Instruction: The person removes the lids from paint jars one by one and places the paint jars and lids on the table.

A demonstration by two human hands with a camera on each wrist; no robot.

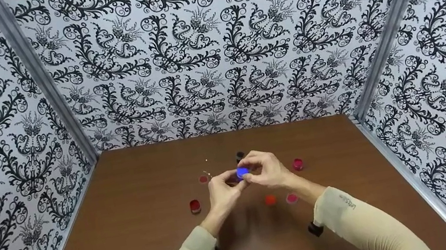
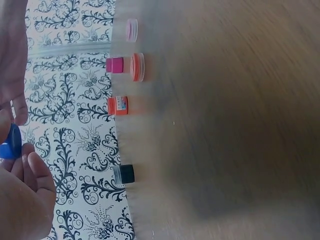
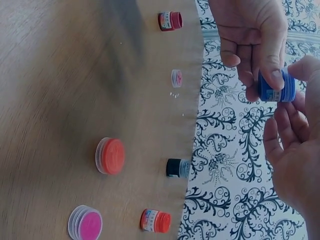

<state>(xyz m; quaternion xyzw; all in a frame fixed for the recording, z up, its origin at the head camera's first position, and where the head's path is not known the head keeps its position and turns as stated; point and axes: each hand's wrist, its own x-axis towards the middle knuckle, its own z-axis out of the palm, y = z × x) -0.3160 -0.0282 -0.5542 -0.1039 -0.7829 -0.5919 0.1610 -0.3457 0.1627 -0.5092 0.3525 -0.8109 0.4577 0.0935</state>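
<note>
A small blue paint jar [image 3: 271,90] is held above the table between both hands. My left hand [image 1: 224,194] grips the jar's body, its thumb pressed against the side in the right wrist view. My right hand [image 1: 269,170] pinches the ridged blue lid [image 3: 288,86] at the jar's top. The lid sits on the jar; the fingers partly hide both. In the left wrist view, only part of the blue jar [image 2: 12,142] shows at the edge, with the right hand [image 2: 12,60] above it and the left hand [image 2: 27,200] below.
On the brown table [image 1: 135,246] stand an uncapped red jar [image 1: 194,206], a pink jar [image 1: 297,164], an orange jar [image 3: 156,221] and a black-capped jar [image 1: 240,156]. Loose lids lie around: red [image 1: 203,180], orange [image 1: 270,199], pink [image 1: 291,198]. White specks [image 3: 174,95] lie near the red lid.
</note>
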